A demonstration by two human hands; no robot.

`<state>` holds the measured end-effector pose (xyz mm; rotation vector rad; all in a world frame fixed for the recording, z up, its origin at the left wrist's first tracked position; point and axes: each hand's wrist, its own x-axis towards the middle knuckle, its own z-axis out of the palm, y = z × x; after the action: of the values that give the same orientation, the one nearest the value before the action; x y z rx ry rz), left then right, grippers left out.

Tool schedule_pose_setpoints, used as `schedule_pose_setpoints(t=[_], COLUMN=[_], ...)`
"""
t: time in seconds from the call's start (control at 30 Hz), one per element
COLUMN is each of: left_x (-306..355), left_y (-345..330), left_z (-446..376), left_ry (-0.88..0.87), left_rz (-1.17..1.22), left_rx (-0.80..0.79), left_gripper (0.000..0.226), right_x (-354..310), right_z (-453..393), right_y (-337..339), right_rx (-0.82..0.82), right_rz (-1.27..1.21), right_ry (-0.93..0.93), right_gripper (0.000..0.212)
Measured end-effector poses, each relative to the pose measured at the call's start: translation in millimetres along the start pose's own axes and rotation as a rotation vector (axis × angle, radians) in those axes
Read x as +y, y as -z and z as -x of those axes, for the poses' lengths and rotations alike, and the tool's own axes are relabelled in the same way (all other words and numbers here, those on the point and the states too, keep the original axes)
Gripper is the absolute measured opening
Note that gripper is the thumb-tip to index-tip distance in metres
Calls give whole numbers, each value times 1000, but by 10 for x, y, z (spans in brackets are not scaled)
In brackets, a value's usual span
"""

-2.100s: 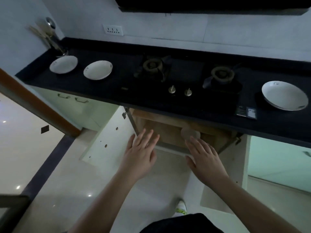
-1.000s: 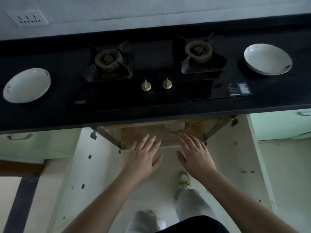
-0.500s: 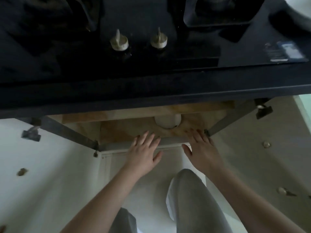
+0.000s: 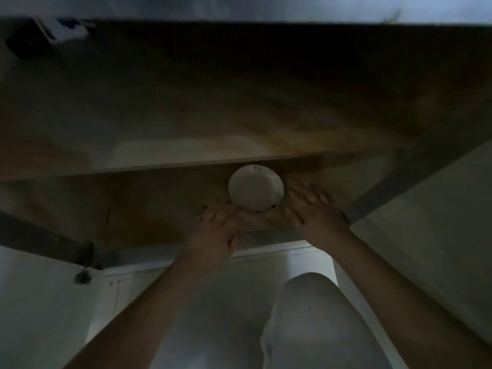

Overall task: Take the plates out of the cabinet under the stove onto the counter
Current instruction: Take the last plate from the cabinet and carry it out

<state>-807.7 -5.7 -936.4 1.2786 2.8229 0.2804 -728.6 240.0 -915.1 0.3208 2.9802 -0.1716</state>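
With the white plate [image 4: 255, 188] lying on the cabinet shelf [image 4: 138, 209] near its front edge, between both hands, neither yet gripping. Left hand [image 4: 216, 230] flat, fingers spread, just short of the rim; right hand [image 4: 315, 211] likewise wide and empty. Dim light, low overhang: risk of a mistimed pinch, a slip, or a knock against the shelf above.

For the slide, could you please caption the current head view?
Both open hands, left hand and right hand, reach for a white plate on the wooden cabinet shelf.
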Motion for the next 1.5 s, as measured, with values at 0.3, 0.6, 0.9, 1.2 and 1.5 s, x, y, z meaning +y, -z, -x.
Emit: schedule_pose_setpoints(t=[0.3, 0.6, 0.9, 1.2, 1.5], left_x=[-235, -513, -936, -924, -1015], left_y=[-716, -1238, -1669, -1804, -1793], left_z=[-414, -729, -1163, -1366, -1341], left_ry=[81, 267, 650, 787, 902], left_rz=[-53, 425, 955, 1588, 1859], left_rx=[-134, -59, -45, -32, -77], left_gripper=[70, 51, 43, 37, 53], right_x=[103, 194, 420, 441, 389], right_z=[-305, -979, -1457, -1598, -1519], right_y=[-601, -1087, -1404, -1570, -1600], right_rx=[-46, -69, 68, -29, -28], right_rz=[-63, -608, -1211, -1386, -1618], right_ry=[18, -237, -608, -656, -726], right_gripper=[58, 57, 41, 49, 36])
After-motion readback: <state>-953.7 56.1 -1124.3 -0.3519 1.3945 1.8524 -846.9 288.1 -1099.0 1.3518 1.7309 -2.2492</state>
